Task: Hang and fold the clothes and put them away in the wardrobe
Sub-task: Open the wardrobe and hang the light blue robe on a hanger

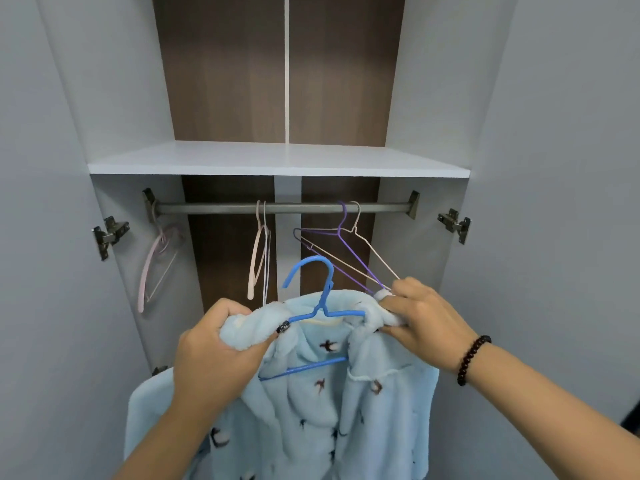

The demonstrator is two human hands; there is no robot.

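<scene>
Grey wardrobe [519, 98] stands open, brown-backed, with a white shelf [277, 161] above a metal rail [214, 208] carrying bare hangers [258, 258]. Below the rail, in front of the opening, a fluffy pale-blue top [311, 410] hangs lengthwise downward, collar up, on a blue hanger [323, 306] whose hook points up and curls left. Left hand [214, 355] grips the left collar in curled fingers; right hand [422, 313] pinches the right collar.
</scene>
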